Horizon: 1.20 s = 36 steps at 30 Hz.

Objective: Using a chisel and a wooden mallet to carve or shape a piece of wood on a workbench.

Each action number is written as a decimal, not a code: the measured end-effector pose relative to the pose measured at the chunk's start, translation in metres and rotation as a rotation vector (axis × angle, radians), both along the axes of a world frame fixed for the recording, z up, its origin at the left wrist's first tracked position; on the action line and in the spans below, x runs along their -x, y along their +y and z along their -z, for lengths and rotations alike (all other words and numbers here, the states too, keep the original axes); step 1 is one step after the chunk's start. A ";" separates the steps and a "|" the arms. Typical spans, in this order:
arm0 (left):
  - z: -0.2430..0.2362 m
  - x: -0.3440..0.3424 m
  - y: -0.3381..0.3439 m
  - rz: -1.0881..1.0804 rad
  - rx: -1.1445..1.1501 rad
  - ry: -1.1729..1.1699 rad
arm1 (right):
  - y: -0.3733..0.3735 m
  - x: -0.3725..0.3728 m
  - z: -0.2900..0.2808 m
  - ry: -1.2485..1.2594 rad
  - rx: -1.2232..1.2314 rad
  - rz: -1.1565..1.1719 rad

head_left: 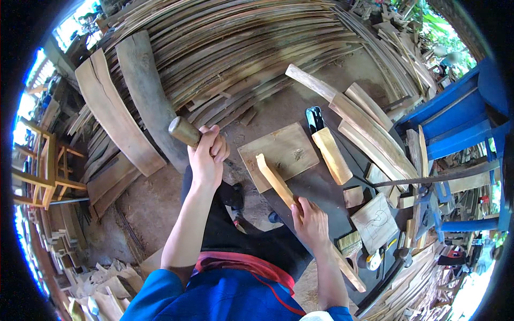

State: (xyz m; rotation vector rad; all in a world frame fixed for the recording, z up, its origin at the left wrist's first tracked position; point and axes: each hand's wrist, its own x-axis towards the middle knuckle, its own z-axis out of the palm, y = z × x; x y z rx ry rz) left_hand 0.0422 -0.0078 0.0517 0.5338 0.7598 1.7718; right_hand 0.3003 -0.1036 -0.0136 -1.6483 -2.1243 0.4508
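Note:
My left hand [209, 158] is raised over my left leg. Its fingers are wrapped round a thick, round wooden stick [183, 130], whose blunt end sticks out to the upper left; the rest is hidden by the hand. Lower down to the right, my right hand [309, 219] grips a long, curved piece of light wood [276, 182] near its middle. Its narrow, notched far end lies over a flat square board [289, 144], and its near end passes beneath my forearm to the lower right. I cannot tell whether the wood touches the board.
On the dark bench [326, 206] lie a yellowish wood block [332, 155], a board with a drawn outline [375, 223], a tape measure [373, 260] and several long offcuts [375, 136]. Stacked planks [241, 48] fill the back, a wooden chair [45, 168] stands left, blue furniture [460, 112] right.

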 end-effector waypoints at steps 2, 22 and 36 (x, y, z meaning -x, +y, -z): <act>0.003 0.001 -0.001 0.004 0.023 0.038 | -0.003 0.001 0.000 0.016 0.008 -0.005; 0.008 -0.046 0.040 -0.003 0.004 0.142 | -0.016 0.000 0.005 0.062 -0.096 0.066; 0.012 -0.059 0.038 0.084 0.022 0.295 | -0.016 -0.002 0.006 0.106 -0.093 0.073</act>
